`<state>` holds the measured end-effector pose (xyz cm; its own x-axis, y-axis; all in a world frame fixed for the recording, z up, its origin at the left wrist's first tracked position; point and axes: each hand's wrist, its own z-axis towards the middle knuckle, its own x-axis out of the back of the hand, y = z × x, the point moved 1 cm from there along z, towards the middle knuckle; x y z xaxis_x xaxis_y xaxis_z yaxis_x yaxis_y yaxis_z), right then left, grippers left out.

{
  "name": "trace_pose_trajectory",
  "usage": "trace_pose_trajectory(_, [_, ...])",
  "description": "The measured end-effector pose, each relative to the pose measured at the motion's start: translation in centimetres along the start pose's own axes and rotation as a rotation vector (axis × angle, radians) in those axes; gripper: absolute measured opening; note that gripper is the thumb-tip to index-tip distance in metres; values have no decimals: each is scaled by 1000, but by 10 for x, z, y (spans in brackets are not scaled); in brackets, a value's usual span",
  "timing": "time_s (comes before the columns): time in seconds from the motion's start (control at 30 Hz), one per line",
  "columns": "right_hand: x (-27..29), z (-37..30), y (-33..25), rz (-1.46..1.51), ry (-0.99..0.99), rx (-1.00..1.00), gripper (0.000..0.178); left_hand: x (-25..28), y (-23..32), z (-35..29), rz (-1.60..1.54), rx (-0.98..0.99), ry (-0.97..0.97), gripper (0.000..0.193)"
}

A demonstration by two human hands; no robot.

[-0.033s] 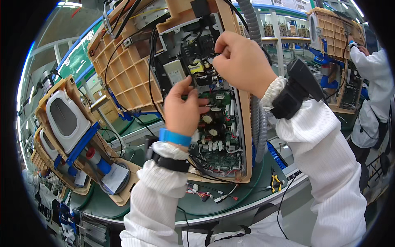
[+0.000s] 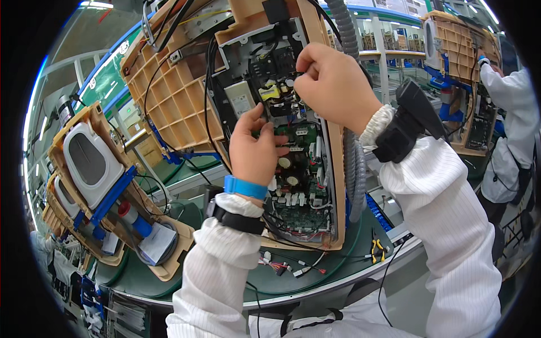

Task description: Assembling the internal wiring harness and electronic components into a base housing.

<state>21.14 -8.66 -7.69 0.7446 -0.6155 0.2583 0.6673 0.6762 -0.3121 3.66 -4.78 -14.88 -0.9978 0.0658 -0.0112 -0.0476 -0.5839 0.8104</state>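
Observation:
A tan plastic appliance housing (image 2: 169, 101) stands tilted upright on the green table. A green circuit board (image 2: 301, 186) with black wires sits inside it. My left hand (image 2: 256, 149), with a blue wristband (image 2: 245, 187), lies against the upper part of the board, thumb up and fingers pointing right. My right hand (image 2: 332, 84) is higher, at the top of the board. Its fingertips pinch a small wire connector (image 2: 297, 72) next to a yellow component (image 2: 270, 92). What sits under the fingers is hidden.
A grey corrugated hose (image 2: 355, 169) runs down the housing's right side. Loose wire connectors (image 2: 287, 265) and yellow-handled pliers (image 2: 376, 248) lie on the green table (image 2: 225, 276). Another tan unit with a white panel (image 2: 90, 158) stands at left. A co-worker in white (image 2: 507, 112) works at right.

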Motion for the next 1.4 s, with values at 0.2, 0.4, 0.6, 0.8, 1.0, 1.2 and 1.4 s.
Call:
trace_pose_trajectory(0.2, [17, -19, 10, 311, -1, -97, 15, 8, -26, 6, 64, -52, 61, 29])
trace_pose_trajectory(0.4, [15, -94, 5, 384, 144, -173, 30, 4, -41, -6, 152, -91, 53, 38])
trace_pose_trajectory(0.6, [4, -153, 21, 481, -42, -487, 54, -3, -45, -1, 437, -285, 75, 38])
trace_pose_trajectory(0.8, [1, -159, 20, 426, -85, -474, 60, -2, -51, 14, 602, -346, 113, 36])
trace_pose_trajectory(1.0, [2, -159, 35, 491, -62, -520, 53, -8, -51, 16, 709, -454, 154, 31])
trace_pose_trajectory(1.2, [2, -163, 36, 496, -49, -518, 50, -5, -49, 8, 810, -598, 219, 36])
trace_pose_trajectory(1.4, [2, -165, 33, 487, -97, -527, 47, -9, -39, 3, 775, -489, 203, 36])
